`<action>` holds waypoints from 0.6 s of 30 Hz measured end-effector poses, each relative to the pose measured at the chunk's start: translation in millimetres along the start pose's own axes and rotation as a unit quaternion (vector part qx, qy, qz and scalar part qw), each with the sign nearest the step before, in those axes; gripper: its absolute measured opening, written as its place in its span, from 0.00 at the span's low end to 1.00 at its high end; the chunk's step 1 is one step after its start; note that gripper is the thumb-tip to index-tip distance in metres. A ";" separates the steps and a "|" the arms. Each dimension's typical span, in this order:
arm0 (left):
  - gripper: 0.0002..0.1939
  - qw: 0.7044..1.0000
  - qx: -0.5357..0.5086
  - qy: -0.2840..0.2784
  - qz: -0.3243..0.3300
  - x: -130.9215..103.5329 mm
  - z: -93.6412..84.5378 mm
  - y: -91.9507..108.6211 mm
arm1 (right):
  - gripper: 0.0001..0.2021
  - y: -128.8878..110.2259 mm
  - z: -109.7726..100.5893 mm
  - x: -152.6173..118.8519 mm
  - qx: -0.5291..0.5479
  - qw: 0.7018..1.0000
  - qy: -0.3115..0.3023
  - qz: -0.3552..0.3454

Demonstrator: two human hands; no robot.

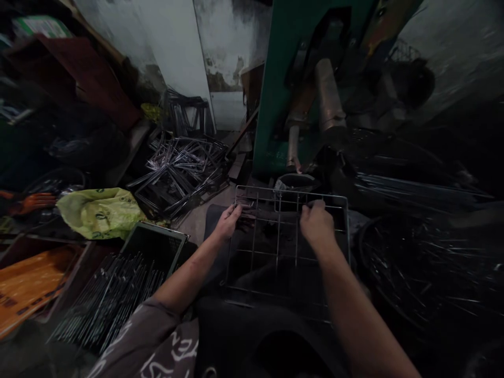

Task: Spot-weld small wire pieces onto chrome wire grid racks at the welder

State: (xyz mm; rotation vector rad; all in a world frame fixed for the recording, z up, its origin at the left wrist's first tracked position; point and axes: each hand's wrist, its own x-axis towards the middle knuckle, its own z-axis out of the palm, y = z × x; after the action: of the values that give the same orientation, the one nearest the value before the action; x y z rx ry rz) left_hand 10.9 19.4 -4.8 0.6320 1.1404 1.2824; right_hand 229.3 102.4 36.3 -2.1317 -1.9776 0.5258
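Observation:
A wire grid rack (277, 231) spans the space in front of me, over my lap. Its thin metal rods cross in squares inside a bent outer frame. My left hand (228, 221) pinches its upper left edge between thumb and fingers. On the upper right part, my right hand (317, 223) is closed around the wires; its fingertips are partly hidden. Just beyond the rack's top edge sits a dark round container (297, 181), below the copper-coloured electrodes (328, 92) of a green machine (271, 100).
Bent wire frames (185, 163) lie heaped on the floor ahead left. At left are a crate (157, 233) with many straight metal rods (114, 294), a yellow sack (102, 212) and an orange sheet (35, 278). A dark tub of wire pieces (405, 268) stands at right.

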 end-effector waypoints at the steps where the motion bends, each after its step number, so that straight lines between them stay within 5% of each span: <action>1: 0.31 1.000 -0.023 -0.007 -0.012 -0.6 -0.1 -0.1 | 0.14 -2.0 2.1 -2.5 -0.034 0.999 -0.003 -0.001; 7: 0.27 0.990 -0.125 -0.051 -0.050 -2.3 -2.6 -2.1 | 0.17 -7.7 6.7 -7.5 -0.103 0.994 0.024 -0.007; 18: 0.22 0.988 -0.148 -0.046 -0.012 -1.5 -9.0 -14.3 | 0.16 5.6 19.8 2.9 0.015 0.996 0.022 -0.087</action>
State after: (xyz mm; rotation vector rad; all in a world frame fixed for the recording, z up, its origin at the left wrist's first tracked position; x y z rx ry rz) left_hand 8.7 12.7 -20.2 0.4501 0.8588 1.3558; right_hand 227.1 102.7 15.6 -1.9134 -2.0912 0.4718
